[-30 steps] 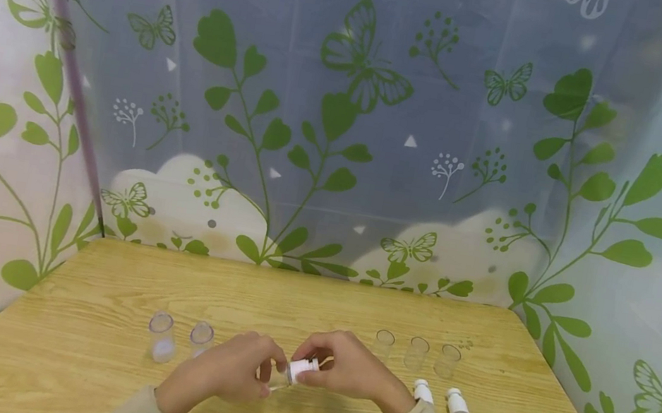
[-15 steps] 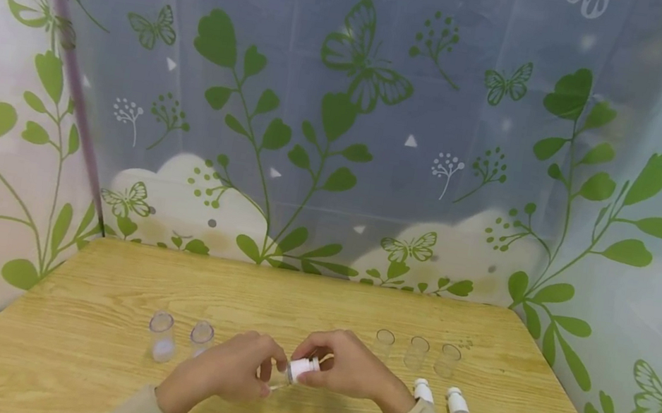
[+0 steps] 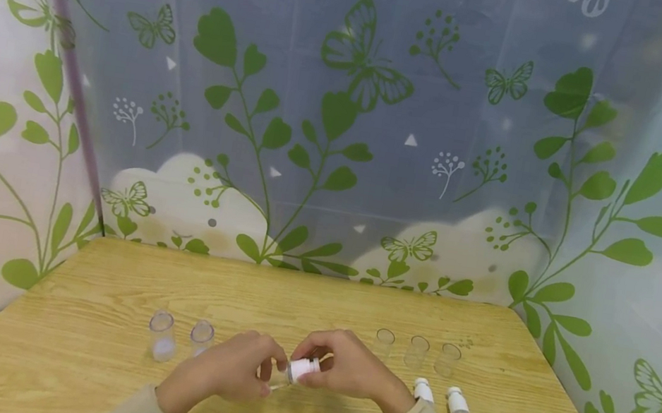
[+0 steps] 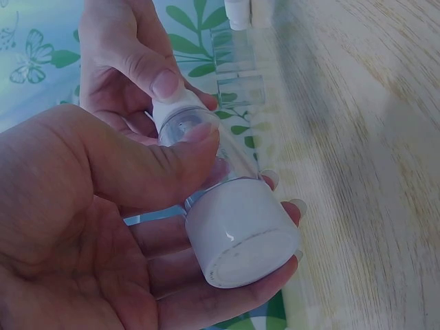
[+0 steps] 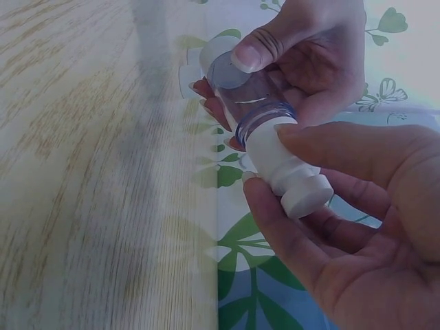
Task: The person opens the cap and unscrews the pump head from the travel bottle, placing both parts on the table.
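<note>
A small pump bottle with a clear body [image 5: 251,96] and a white base [image 4: 240,234] is tilted between the two hands, above the table's near middle. My left hand [image 3: 235,365] grips the clear body, its thumb laid over it and its fingers beneath. At the other end, my right hand [image 3: 353,370] pinches the white pump top [image 5: 278,158] between thumb and fingers. The pump top sits against the bottle's blue-tinted neck; how far it is threaded on cannot be told. In the head view, the left hand hides most of the body.
Two clear bottles [image 3: 161,342] with purplish rims stand on the left of the wooden table [image 3: 216,289], one partly behind the left hand. Three clear caps [image 3: 416,355] stand in a row at right. Nearer lie two white pump tops [image 3: 457,405]. Patterned curtains [image 3: 415,247] enclose the table.
Hardly anything differs. Both hands keep their hold on the bottle and its pump top in the same place, and the things on the table have not moved.
</note>
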A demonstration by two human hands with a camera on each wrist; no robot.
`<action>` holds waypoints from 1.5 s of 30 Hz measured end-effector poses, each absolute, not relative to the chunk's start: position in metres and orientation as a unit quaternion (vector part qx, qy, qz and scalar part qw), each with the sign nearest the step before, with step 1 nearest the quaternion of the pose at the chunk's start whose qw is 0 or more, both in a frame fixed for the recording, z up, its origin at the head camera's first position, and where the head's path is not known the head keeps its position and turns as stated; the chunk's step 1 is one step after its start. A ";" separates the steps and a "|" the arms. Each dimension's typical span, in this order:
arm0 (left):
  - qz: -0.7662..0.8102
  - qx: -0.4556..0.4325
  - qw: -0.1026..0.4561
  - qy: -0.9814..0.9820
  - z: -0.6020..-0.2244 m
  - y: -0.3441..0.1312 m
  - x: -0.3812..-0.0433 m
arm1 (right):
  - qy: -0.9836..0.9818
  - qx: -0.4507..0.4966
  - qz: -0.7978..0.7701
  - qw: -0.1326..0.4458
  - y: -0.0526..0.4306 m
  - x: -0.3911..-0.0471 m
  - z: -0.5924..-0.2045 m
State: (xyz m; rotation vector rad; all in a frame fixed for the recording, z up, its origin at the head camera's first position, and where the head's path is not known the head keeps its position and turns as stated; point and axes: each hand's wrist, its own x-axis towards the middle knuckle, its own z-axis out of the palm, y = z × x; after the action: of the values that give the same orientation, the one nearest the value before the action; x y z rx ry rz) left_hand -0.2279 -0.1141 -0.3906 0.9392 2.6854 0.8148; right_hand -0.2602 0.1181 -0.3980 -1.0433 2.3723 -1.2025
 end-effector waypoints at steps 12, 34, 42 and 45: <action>0.282 0.316 0.094 0.901 -0.391 -0.115 -0.228 | 0.820 -0.363 -0.418 0.144 0.118 -0.261 -0.399; 0.296 0.314 0.097 0.897 -0.390 -0.116 -0.228 | 0.801 -0.357 -0.450 0.166 0.116 -0.261 -0.402; 0.283 0.314 0.092 0.902 -0.389 -0.116 -0.228 | 0.812 -0.373 -0.426 0.143 0.116 -0.262 -0.402; 0.278 0.311 0.094 0.904 -0.389 -0.116 -0.229 | 0.817 -0.374 -0.418 0.136 0.115 -0.262 -0.401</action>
State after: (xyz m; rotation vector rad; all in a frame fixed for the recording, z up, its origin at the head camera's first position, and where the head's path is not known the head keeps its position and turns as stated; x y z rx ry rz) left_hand -0.2291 -0.1156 -0.3890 0.9229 2.6806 0.8250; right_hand -0.2618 0.1154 -0.4011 -1.0819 2.3646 -1.2114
